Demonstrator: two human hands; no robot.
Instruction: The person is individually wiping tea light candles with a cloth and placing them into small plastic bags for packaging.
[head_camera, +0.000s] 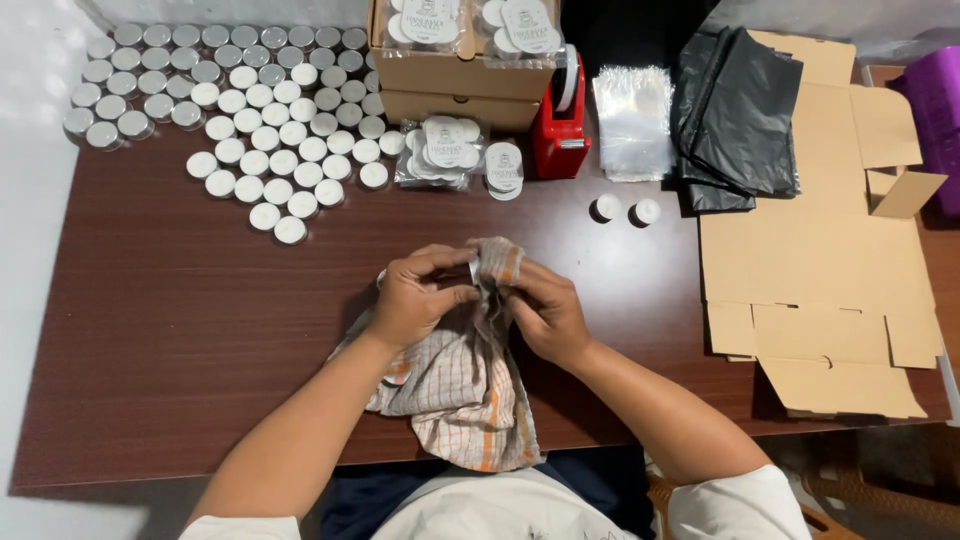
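The person is wearing a white short-sleeved shirt (480, 510); both forearms and hands are showing bare, with no rings or watch.

Held a checked cloth (462, 375) bunched between left hand (415, 297) and right hand (545, 312) over the brown table (180, 330), fingers pinching a small metal cup (474, 268). Had tealights (262, 110) massed far left, a red tape dispenser (560, 130) ahead, flat cardboard (815, 270) at right.
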